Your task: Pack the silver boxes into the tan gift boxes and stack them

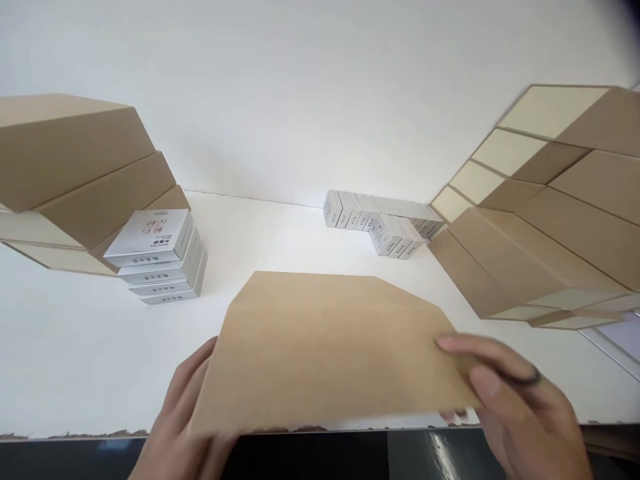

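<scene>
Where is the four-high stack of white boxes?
In the head view, the stack stands at left on the white table, beside brown cartons, beyond the left hand.

Your right hand: bare but for a thin, dark, rounded ring near one finger's base, material too small to tell. Your left hand: bare, partly hidden.

The white tabletop is brightly, evenly lit; the held cardboard's lower edge is blurred, seemingly by motion, and the top right corner is darkened.
</scene>
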### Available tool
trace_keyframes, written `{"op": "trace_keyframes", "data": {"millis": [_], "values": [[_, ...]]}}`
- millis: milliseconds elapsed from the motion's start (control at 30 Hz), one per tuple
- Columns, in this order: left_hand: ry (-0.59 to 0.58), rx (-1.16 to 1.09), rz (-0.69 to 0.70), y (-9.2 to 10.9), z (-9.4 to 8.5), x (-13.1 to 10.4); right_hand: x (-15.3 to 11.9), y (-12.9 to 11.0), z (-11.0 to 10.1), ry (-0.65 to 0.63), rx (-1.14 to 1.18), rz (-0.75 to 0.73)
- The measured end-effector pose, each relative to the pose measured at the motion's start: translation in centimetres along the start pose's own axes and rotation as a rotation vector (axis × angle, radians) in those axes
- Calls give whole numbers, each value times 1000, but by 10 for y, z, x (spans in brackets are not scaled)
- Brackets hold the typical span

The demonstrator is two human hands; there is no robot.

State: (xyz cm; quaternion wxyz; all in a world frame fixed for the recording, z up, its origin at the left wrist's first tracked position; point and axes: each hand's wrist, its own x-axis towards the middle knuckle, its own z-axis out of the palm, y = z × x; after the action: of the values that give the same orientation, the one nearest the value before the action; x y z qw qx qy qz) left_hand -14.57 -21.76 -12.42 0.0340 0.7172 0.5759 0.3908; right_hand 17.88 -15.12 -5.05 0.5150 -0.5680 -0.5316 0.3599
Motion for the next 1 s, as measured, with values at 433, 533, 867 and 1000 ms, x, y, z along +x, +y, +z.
{"op": "trace_keyframes", "data": {"millis": [433,533,867,1000], "values": [[17,199,358,-18,27,10,195,4,110,-372,72,16],[9,197,348,-18,30,8,190,13,103,-364,37,35],[-21,207,268,-6,26,9,46,41,-7,-388,-230,18],[-6,190,256,-4,27,9,38,48,-7,-210,-565,-30]]}}
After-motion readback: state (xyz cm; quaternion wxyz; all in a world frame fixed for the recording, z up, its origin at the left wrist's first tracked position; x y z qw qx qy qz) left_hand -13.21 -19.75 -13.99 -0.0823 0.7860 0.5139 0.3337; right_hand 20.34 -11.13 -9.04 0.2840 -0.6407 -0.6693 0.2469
